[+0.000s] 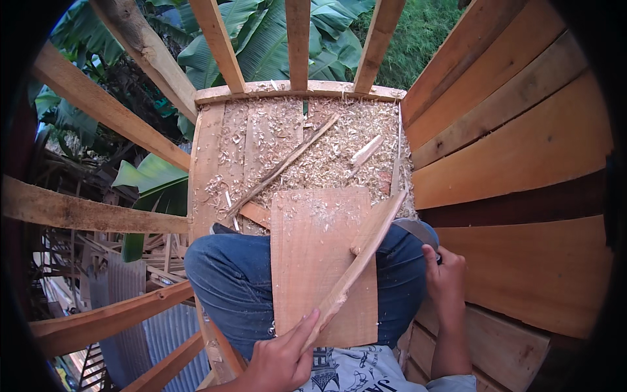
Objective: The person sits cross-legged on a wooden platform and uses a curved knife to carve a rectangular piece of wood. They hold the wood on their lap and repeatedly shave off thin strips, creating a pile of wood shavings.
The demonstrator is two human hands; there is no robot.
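Observation:
My left hand point(281, 359) is closed round the near end of a long, curved piece of wood point(353, 271). The piece slants away to the right over a flat wooden board point(313, 261), which rests across my lap. In my closed right hand point(447, 281) is a knife point(413, 230) with a dark handle. Its blade points left, over my right knee and close to the far end of the curved piece. Most of the handle is hidden by my fingers.
Wood shavings point(333, 163) cover much of the plank floor point(209, 144) ahead. A long thin stick point(287, 163) and a short wood offcut point(367, 150) lie there. Upright slats point(298, 46) stand ahead and to the left, with banana leaves beyond. A plank wall point(516, 150) rises on the right.

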